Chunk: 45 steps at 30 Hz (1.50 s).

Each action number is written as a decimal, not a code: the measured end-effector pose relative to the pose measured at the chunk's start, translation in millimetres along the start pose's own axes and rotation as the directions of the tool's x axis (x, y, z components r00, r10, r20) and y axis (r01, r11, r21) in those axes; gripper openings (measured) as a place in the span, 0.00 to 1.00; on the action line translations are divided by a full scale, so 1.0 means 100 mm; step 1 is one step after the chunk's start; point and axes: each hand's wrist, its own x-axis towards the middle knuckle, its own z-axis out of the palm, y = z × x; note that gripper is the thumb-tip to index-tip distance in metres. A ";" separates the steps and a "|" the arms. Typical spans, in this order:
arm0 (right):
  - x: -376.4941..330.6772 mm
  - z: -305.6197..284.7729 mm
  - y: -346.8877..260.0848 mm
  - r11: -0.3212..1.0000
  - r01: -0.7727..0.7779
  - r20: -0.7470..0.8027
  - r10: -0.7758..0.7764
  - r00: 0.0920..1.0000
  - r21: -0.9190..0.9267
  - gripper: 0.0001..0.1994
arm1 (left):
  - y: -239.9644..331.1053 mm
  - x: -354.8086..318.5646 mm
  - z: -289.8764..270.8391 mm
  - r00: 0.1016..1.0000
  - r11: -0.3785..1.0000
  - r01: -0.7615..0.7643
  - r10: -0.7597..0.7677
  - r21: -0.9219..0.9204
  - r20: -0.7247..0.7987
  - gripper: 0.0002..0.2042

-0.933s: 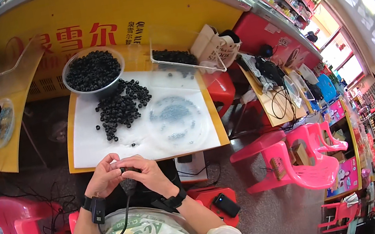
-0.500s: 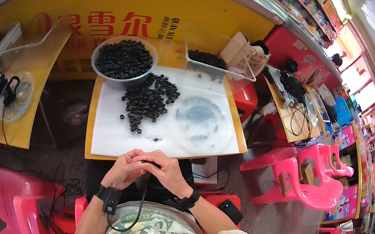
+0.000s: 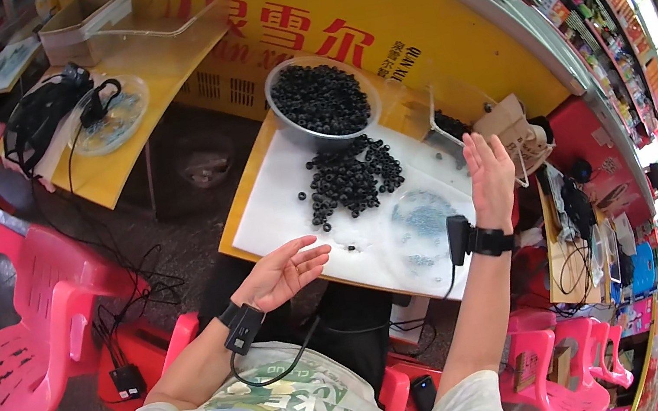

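Note:
My left hand [image 3: 284, 273] hovers by the near edge of a white sheet [image 3: 265, 217], fingers apart with nothing in them. Raised at the right, my right hand [image 3: 492, 181] is open, its fingers stretched up beside a clear plastic bin [image 3: 476, 165] with black pieces in it. On the sheet lies a loose pile of small black ring-shaped pieces [image 3: 353, 179], in front of a clear bowl [image 3: 301, 138] heaped with the same kind. A round clear dish [image 3: 425, 228] with bluish bits sits at the sheet's right. One tiny dark piece [image 3: 351, 247] lies alone near my left hand.
A second yellow table [image 3: 91, 181] at the left carries black cables and another round dish [image 3: 124, 118]. Pink plastic chairs [image 3: 32, 319] stand at the left and lower right. A beige bag [image 3: 514, 129] is behind my right hand. Black cables run across the floor.
My hands, earlier together at the table's near edge with a small dark thing between the fingers, have parted and opened. The right one has risen far right. The view has shifted.

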 end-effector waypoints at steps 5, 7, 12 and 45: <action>-0.67 0.38 0.45 0.796 0.002 0.317 0.238 0.918 -0.605 0.12 | 0.06 0.01 -0.09 0.994 0.995 -0.087 0.084 -0.040 -0.074 0.14; -0.99 0.51 0.84 0.662 0.310 0.497 0.109 0.861 -0.683 0.09 | 0.04 0.02 -0.13 0.992 0.994 -0.097 0.093 -0.047 -0.085 0.13; -1.37 0.72 1.33 0.513 0.479 0.589 0.066 0.806 -0.713 0.11 | 0.01 0.01 -0.12 0.984 0.994 -0.104 0.096 -0.041 -0.152 0.09; -1.52 -0.51 0.81 0.619 0.028 0.048 0.016 0.999 -0.785 0.10 | -0.07 0.09 0.09 0.964 0.963 -0.080 0.140 0.255 -0.226 0.12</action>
